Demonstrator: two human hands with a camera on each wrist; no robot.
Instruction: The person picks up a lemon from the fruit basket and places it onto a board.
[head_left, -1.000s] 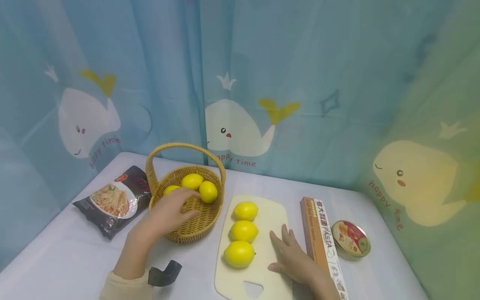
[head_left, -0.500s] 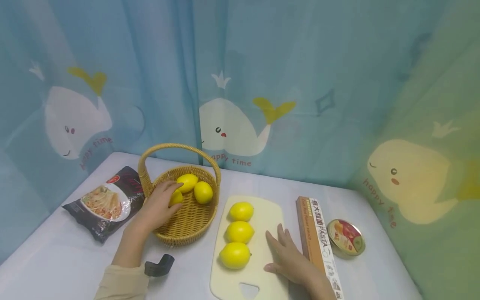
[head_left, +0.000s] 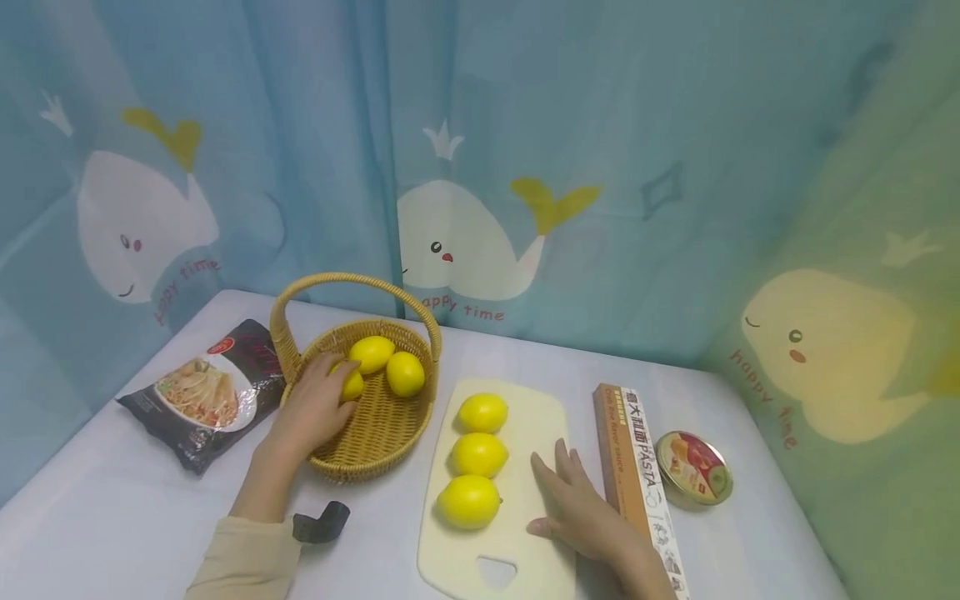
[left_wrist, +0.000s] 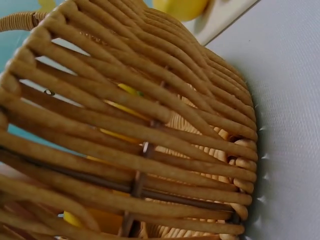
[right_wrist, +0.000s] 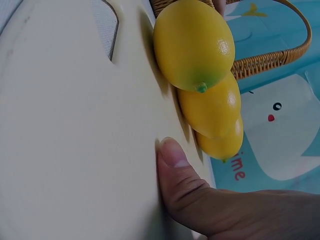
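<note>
A wicker basket (head_left: 367,450) holds several yellow lemons, two of them uncovered at its back. My left hand (head_left: 313,408) reaches over the basket's left rim, fingers curled over a lemon (head_left: 351,385) by the left wall and thumb on its near side. In the left wrist view the woven wall (left_wrist: 120,135) hides most of that hand. Three lemons (head_left: 478,455) lie in a row on a cream cutting board (head_left: 536,417). On the board's right side rests my right hand (head_left: 581,508), fingers spread and holding nothing; its thumb (right_wrist: 175,155) touches the surface in the right wrist view.
A dark noodle packet (head_left: 206,396) lies left of the basket. Right of the board are a long pasta box (head_left: 637,475) and a round tin (head_left: 693,469). A black curved piece (head_left: 322,523) shows beside the left sleeve. A whale-print curtain (head_left: 600,267) borders the table.
My left hand has moved left inside the basket, from above its middle onto the left lemon, and its fingers have closed round it. My right hand stays on the board. The head view has shifted slightly.
</note>
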